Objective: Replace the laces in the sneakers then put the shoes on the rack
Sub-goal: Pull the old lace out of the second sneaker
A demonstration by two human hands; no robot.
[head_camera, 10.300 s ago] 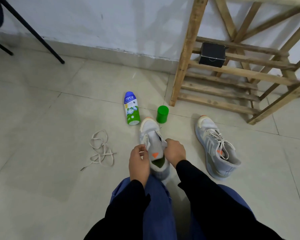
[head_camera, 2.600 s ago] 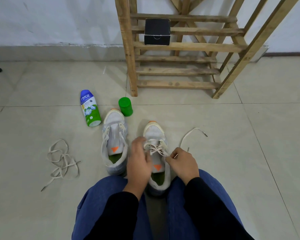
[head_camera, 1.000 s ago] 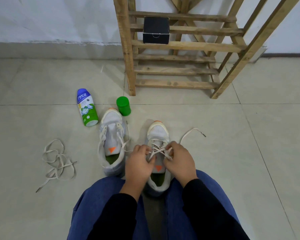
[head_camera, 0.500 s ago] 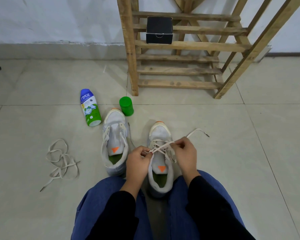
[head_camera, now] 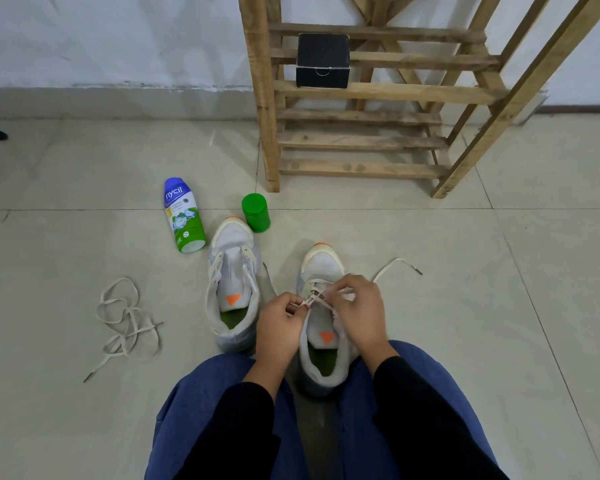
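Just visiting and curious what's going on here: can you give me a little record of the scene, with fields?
Hands: left hand and right hand both pinch the lace on the near sneaker
Other sneaker: on the floor beside it
Spare lace: tangled on the floor
Rack: holds a black box, no shoes
Nearby: bottle lying down, green jar upright

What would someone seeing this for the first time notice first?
The left hand and right hand pinch a lace over the sneaker between the person's knees. A second sneaker stands just to its left, and a loose lace lies tangled on the floor farther left. Behind them, a wooden rack holds a black box.
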